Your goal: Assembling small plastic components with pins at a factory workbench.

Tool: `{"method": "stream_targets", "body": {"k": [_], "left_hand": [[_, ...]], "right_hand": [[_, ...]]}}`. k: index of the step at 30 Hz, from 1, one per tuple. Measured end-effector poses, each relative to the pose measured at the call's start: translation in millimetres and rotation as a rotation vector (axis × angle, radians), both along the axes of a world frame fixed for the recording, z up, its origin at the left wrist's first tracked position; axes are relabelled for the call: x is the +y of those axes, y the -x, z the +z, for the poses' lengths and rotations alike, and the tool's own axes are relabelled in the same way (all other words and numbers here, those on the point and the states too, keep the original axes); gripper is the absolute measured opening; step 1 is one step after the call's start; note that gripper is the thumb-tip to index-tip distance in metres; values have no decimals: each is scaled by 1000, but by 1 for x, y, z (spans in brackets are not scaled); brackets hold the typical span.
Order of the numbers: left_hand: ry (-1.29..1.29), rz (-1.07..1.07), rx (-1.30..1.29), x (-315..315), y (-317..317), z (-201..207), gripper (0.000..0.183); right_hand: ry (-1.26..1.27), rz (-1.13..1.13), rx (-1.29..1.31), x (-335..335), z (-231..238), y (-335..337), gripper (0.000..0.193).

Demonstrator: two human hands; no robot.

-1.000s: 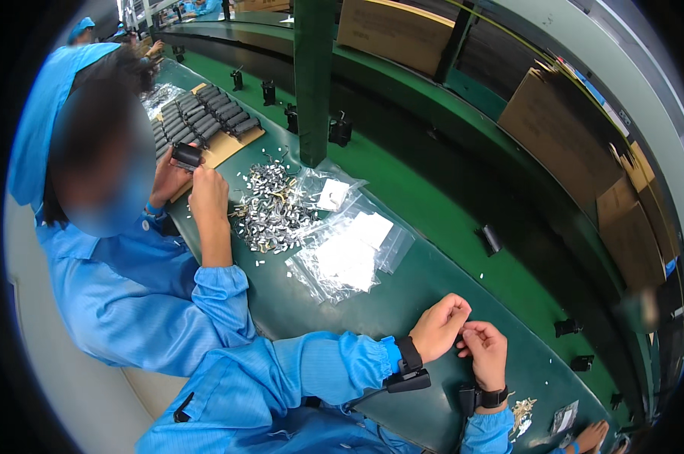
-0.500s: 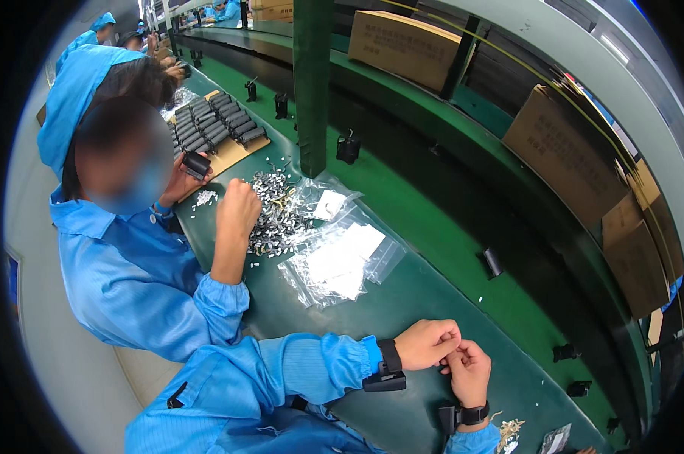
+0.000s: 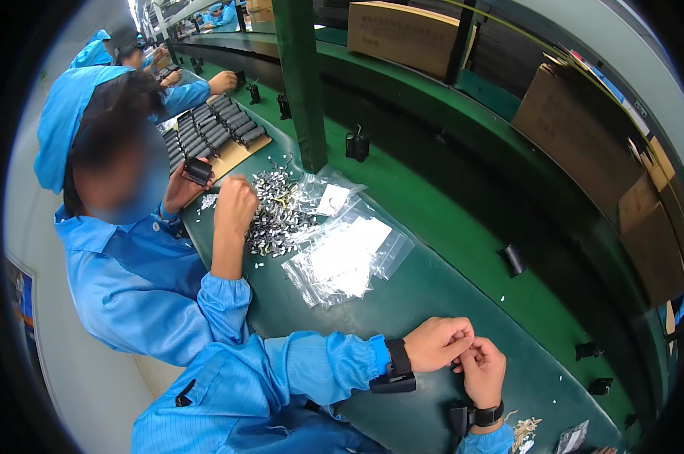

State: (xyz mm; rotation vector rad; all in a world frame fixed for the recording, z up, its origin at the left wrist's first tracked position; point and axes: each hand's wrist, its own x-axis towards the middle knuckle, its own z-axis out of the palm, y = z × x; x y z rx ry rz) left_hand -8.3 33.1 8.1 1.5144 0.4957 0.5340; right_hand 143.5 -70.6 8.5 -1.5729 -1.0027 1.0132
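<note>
Over the green bench, my left hand [image 3: 438, 344] and my right hand [image 3: 484, 372] meet fingertip to fingertip. Both are closed in a pinch, and whatever lies between the fingers is hidden or too small to make out. Each wrist wears a black strap with a dark box. A small heap of tan strips or wires with white bits [image 3: 525, 433] lies beside my right wrist. Near it is a small clear bag [image 3: 573, 437]. Clear plastic bags with white labels [image 3: 349, 257] lie on the bench beyond my left hand.
A co-worker in blue at left holds a black cylindrical part [image 3: 198, 171] beside a pile of small black-and-white pieces [image 3: 278, 216]. Rows of black parts cover a cardboard sheet [image 3: 240, 157]. A green post [image 3: 300, 91] rises by the belt [image 3: 440, 219], which carries black parts [image 3: 357, 144].
My hands stay pinched together and sit slightly farther right in the picture, as the view has shifted a little. Farther along the bench, another person's arm now reaches toward the belt.
</note>
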Motion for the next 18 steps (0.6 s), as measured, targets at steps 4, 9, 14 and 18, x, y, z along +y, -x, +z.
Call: {"method": "stream_targets", "body": {"k": [4, 9, 14, 18], "left_hand": [[-22, 10, 25, 1, -1, 3, 16], [27, -7, -2, 0, 0, -1, 17], [24, -15, 3, 2, 1, -1, 17], [21, -15, 3, 3, 3, 1, 17]], "right_hand": [[-2, -9, 23, -1, 3, 2, 13], [-9, -17, 33, -1, 2, 2, 14], [5, -17, 25, 0, -1, 1, 13], [-2, -14, 23, 1, -1, 3, 13]]}}
